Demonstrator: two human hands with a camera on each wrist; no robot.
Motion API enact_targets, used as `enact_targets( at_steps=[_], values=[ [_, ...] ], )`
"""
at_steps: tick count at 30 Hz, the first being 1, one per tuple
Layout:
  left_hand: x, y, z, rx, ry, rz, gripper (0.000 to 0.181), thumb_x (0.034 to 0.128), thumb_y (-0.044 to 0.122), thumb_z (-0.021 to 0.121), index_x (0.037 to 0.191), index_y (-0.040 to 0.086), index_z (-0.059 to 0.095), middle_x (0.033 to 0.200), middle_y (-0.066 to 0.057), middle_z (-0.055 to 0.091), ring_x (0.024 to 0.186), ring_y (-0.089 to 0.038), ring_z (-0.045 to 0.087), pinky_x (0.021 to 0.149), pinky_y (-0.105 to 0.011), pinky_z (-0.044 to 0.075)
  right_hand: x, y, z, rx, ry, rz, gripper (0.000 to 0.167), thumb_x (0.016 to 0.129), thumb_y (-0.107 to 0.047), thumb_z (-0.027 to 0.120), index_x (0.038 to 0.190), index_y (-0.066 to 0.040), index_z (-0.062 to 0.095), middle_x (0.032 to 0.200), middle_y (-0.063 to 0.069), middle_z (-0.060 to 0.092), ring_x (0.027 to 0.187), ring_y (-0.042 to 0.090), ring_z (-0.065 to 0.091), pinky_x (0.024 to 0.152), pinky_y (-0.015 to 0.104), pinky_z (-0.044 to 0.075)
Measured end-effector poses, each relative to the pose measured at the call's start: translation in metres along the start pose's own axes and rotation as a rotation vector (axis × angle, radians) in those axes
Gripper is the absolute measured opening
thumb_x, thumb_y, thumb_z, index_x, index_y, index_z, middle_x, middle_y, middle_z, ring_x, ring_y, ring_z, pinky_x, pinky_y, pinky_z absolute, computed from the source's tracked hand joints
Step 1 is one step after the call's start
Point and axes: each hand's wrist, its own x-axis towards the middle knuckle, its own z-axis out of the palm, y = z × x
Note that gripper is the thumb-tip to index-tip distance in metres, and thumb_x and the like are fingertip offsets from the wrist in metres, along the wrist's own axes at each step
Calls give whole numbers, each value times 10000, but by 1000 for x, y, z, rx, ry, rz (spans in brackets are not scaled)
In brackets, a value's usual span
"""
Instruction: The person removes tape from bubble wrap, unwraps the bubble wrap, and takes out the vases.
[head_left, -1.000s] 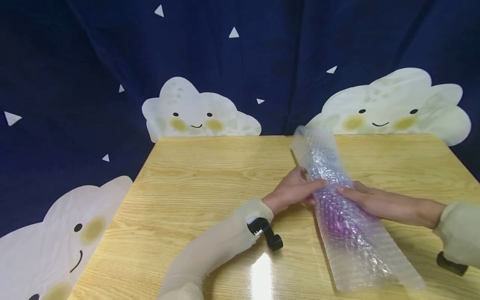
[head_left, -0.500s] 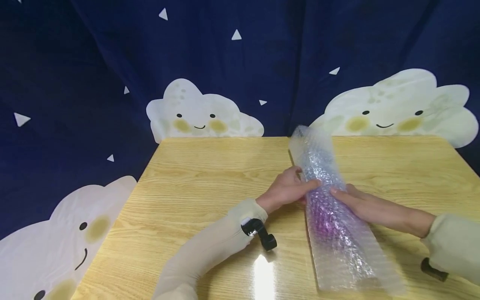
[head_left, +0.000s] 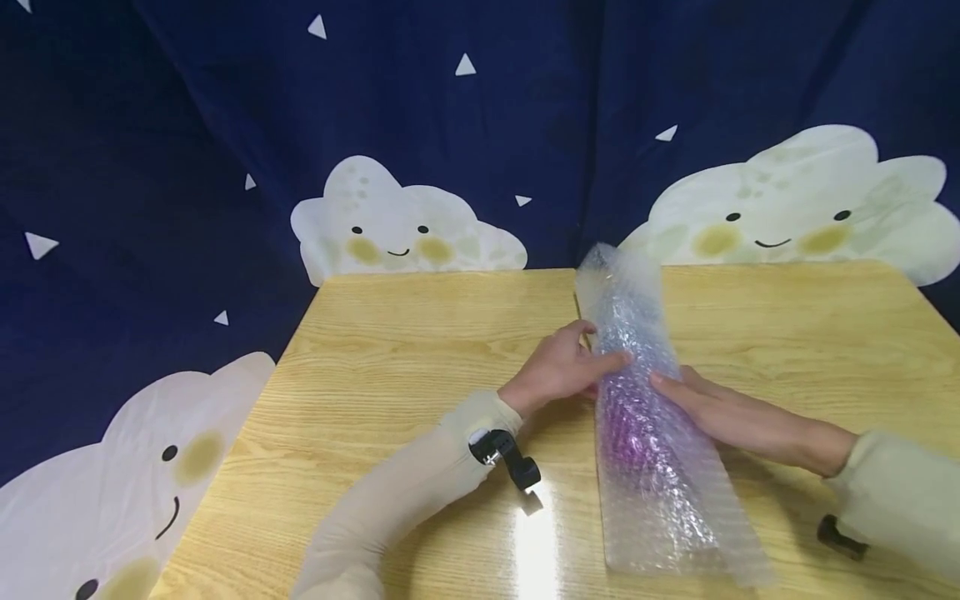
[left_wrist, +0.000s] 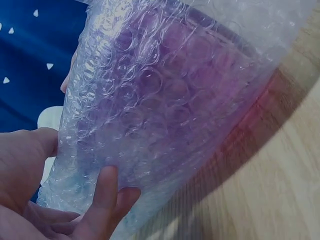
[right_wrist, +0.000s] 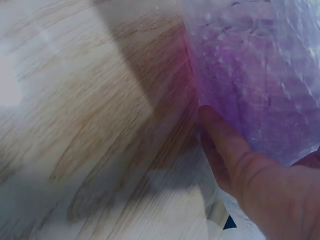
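A long bundle of bubble wrap (head_left: 652,467) lies on the table, its far end reaching the back edge. Purple and pale blue show through the clear layers, but the kind of thing inside cannot be made out. My left hand (head_left: 555,367) holds the bundle's left side, thumb on top and fingers round the edge. In the left wrist view, the fingers of that hand (left_wrist: 95,200) curl against the bubbled plastic. From the right, my right hand (head_left: 738,412) grips the opposite side with its thumb on top. The right wrist view shows this hand (right_wrist: 255,175) against the purple part.
The wood-grain table (head_left: 420,333) spreads to both sides of the bundle. Behind it hangs a dark blue curtain (head_left: 420,108) with white triangles and smiling clouds. A black clip mount (head_left: 510,458) sits on the left sleeve.
The bundle has shifted left, its near end most of all, so it lies straighter front to back. Both hands have moved left with it, keeping their hold.
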Motion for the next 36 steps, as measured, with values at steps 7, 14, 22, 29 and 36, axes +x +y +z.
enact_targets(
  at_steps=[7, 14, 22, 29, 36],
  values=[
    [-1, -1, -10, 29, -31, 13, 804, 920, 512, 731, 1527, 64, 453, 866, -31, 727, 676, -159, 754, 661, -253, 592, 2, -4, 6, 6, 4, 2, 934, 1014, -761, 165, 1661, -119, -41, 1692, 232, -229, 1520, 608, -139, 1075, 863, -23],
    [-1, 1, -18, 51, -67, -10, 806, 923, 501, 729, 1535, 67, 436, 1026, -100, 737, 697, -151, 761, 725, -319, 638, 4, -7, 12, 42, -3, -15, 978, 1015, -759, 168, 1639, -61, -117, 1683, 244, -240, 1523, 597, -153, 1101, 843, -22],
    [-2, 3, -27, 73, -96, -27, 804, 927, 493, 723, 1538, 64, 424, 1116, -129, 735, 710, -134, 756, 789, -368, 651, 9, -10, 17, 75, -18, -15, 960, 1006, -773, 153, 1650, -105, -94, 1682, 216, -256, 1527, 587, -160, 1098, 844, -26],
    [-4, 2, -33, 93, -98, -30, 797, 920, 483, 731, 1529, 63, 434, 1126, -151, 740, 711, -147, 756, 778, -373, 656, 15, -13, 21, 87, -16, -25, 960, 1006, -773, 147, 1647, -107, -109, 1684, 214, -254, 1530, 586, -147, 1116, 839, -14],
    [-5, 3, -37, 141, -98, -39, 790, 933, 481, 722, 1529, 53, 427, 1092, -167, 747, 745, -219, 777, 795, -436, 659, 20, -15, 27, 124, -13, -50, 949, 1015, -759, 162, 1651, -99, -83, 1679, 224, -255, 1530, 585, -150, 1140, 824, -4]
  ],
)
